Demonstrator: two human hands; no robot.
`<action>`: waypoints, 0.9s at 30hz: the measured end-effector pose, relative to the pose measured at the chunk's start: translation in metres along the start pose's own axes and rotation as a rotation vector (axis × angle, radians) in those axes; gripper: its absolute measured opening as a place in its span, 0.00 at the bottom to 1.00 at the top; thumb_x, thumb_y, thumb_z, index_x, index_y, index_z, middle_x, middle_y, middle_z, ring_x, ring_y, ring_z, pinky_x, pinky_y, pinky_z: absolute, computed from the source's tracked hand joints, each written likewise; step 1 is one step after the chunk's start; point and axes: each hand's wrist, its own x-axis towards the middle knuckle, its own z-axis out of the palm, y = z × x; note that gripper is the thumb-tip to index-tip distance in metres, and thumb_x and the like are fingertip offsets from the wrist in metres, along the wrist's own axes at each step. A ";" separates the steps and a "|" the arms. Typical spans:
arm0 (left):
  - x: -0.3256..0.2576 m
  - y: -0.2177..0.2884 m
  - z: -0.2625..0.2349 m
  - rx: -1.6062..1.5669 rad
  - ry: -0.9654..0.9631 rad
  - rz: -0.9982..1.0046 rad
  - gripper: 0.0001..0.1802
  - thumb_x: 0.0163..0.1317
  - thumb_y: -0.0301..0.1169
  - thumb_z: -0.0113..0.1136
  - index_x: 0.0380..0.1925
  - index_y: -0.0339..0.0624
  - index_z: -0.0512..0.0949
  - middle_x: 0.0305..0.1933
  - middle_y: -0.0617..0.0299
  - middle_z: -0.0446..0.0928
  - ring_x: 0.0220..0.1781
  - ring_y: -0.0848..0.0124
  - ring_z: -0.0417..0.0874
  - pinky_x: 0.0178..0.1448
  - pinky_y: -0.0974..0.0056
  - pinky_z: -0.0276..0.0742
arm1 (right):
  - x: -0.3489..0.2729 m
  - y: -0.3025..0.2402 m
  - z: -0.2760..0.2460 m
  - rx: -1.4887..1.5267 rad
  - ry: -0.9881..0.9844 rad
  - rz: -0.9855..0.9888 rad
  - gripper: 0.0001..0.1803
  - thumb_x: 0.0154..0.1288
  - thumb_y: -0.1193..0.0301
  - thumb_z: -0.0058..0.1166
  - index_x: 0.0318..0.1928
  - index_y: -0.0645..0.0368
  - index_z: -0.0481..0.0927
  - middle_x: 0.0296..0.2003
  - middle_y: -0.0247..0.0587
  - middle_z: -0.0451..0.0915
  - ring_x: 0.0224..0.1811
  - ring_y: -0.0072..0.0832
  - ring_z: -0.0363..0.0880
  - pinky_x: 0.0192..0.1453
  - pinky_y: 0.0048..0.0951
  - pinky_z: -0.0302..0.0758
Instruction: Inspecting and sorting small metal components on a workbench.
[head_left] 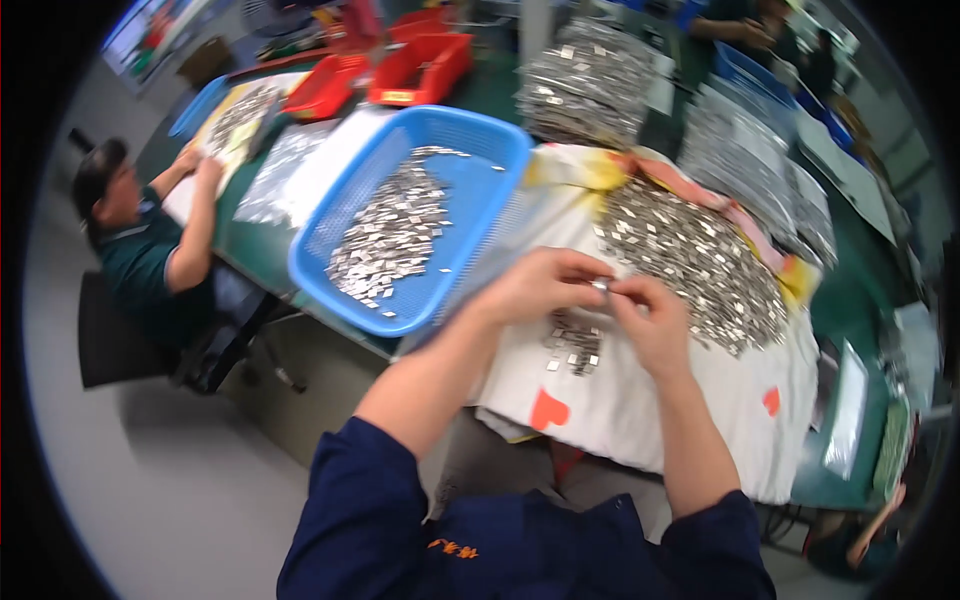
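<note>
Pinched: left hand [540, 286] and right hand [655, 320] hold one small metal piece [600, 284] above one cloth [620, 425] bearing two piles [690, 262]; one blue basket [472, 220] alongside.

Green table [248, 245]: white cloth [610, 420], blue basket [475, 205], red bins [425, 70], bagged stacks [585, 90]. On cloth: small metal pieces [690, 260].

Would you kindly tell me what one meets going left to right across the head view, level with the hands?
Seated co-worker, blue basket, left hand, silvery piece, right hand, large silvery pile.
</note>
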 end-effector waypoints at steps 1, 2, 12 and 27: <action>0.000 0.003 0.000 0.030 0.004 -0.010 0.19 0.52 0.22 0.59 0.45 0.31 0.72 0.40 0.58 0.77 0.39 0.76 0.77 0.44 0.72 0.74 | 0.001 0.002 0.000 0.031 -0.018 0.058 0.05 0.52 0.78 0.54 0.32 0.63 0.78 0.29 0.33 0.77 0.30 0.17 0.72 0.36 0.18 0.69; 0.001 0.005 0.001 -0.004 -0.020 -0.045 0.18 0.52 0.22 0.58 0.45 0.31 0.72 0.40 0.59 0.77 0.39 0.76 0.77 0.43 0.73 0.74 | 0.001 0.001 -0.002 0.010 -0.014 0.054 0.05 0.52 0.78 0.54 0.33 0.63 0.78 0.28 0.32 0.77 0.30 0.16 0.72 0.36 0.18 0.69; 0.004 0.005 0.013 0.016 0.016 -0.099 0.17 0.52 0.20 0.58 0.45 0.31 0.73 0.40 0.60 0.77 0.40 0.77 0.77 0.44 0.73 0.74 | -0.008 -0.002 -0.002 -0.186 0.103 -0.046 0.04 0.48 0.79 0.54 0.28 0.62 0.76 0.26 0.38 0.76 0.29 0.25 0.76 0.32 0.23 0.71; -0.002 0.003 0.011 0.095 -0.104 -0.144 0.18 0.51 0.20 0.60 0.44 0.34 0.74 0.35 0.65 0.77 0.35 0.81 0.76 0.40 0.76 0.73 | 0.002 -0.002 -0.026 -0.087 -0.114 0.174 0.08 0.48 0.73 0.57 0.32 0.61 0.77 0.26 0.38 0.78 0.26 0.26 0.76 0.33 0.24 0.72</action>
